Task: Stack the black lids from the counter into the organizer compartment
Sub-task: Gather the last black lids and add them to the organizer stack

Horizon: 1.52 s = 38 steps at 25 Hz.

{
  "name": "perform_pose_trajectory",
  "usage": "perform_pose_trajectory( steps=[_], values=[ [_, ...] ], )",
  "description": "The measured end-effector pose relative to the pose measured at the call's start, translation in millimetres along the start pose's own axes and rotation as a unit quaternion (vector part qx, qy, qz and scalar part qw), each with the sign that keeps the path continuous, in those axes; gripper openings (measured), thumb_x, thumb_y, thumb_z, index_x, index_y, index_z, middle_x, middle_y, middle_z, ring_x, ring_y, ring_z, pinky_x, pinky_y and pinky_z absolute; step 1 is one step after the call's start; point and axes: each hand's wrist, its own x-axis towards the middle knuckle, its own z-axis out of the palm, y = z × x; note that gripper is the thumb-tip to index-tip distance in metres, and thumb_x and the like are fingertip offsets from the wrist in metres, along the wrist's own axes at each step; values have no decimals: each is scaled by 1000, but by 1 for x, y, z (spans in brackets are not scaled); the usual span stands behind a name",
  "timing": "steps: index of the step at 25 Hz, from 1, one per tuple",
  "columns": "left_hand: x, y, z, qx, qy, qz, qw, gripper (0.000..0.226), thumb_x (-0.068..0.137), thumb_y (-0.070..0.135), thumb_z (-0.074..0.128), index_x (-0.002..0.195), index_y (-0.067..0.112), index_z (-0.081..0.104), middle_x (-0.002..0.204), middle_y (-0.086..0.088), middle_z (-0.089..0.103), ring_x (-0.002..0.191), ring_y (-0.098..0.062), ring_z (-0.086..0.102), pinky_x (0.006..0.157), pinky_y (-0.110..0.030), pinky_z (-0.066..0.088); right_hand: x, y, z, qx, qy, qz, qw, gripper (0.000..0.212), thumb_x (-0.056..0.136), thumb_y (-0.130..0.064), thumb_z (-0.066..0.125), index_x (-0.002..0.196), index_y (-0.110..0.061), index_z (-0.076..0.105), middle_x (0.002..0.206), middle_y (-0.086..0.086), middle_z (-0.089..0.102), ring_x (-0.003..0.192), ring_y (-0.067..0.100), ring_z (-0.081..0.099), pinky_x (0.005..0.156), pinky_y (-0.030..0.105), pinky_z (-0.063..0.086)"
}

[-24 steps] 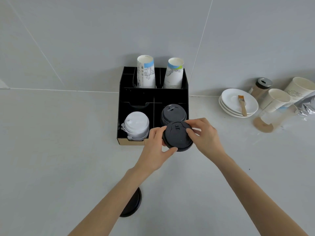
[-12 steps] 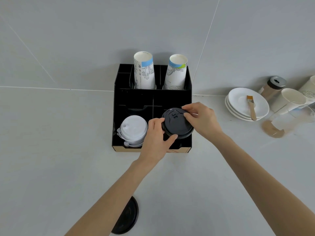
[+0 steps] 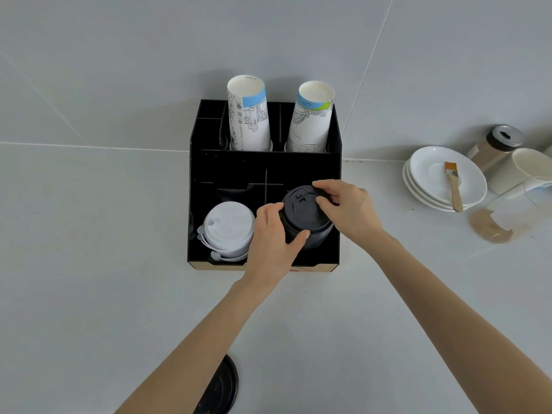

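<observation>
A black organizer (image 3: 227,171) stands on the counter against the wall. In its front right compartment sits a stack of black lids (image 3: 313,237). A black lid (image 3: 301,209) rests on top of that stack, and both hands hold it: my left hand (image 3: 273,237) grips its near left edge, my right hand (image 3: 348,209) its far right edge. Another black lid (image 3: 222,386) lies on the counter near the bottom edge, partly hidden by my left forearm.
White lids (image 3: 228,227) fill the front left compartment. Two paper cup stacks (image 3: 249,115) stand in the back row. To the right are stacked white saucers (image 3: 430,186) with a brush (image 3: 454,185), a shaker jar (image 3: 497,144), cups and a brown spill (image 3: 490,228).
Both hands carried the black lid from in front of the organizer back and down onto the black stack in the front right compartment. The view shifted closer.
</observation>
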Motion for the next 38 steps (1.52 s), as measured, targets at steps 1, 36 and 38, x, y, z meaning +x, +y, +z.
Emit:
perform_pose_trajectory(
  steps=[1, 36, 38],
  values=[
    [0, -1, 1, 1, -1, -3, 1000, 57, 80, 24, 63, 126, 8, 34, 129, -11, 37, 112, -25, 46, 84, -20, 38, 0, 1, 0, -1, 0, -3, 1000, 33, 87, -10, 51, 120, -14, 54, 123, 7, 61, 114, 21, 55, 90, 17, 36],
    [-22, -10, -34, 39, -20, -5, 999, 54, 85, 26, 57, 130, 10, 34, 134, -11, 42, 120, -24, 44, 96, -34, 39, -44, -13, 9, -95, 8, -79, 992, 42, 87, -10, 49, 129, -15, 42, 135, 5, 50, 103, 30, 58, 88, 35, 47],
    [-34, -17, -45, 45, -26, -12, 999, 53, 85, 27, 57, 131, 10, 34, 135, -10, 42, 124, -24, 41, 100, -38, 37, -58, -17, 14, -89, 6, -88, 992, 44, 87, -11, 49, 130, -15, 41, 135, 5, 50, 104, 29, 58, 89, 35, 46]
  ],
)
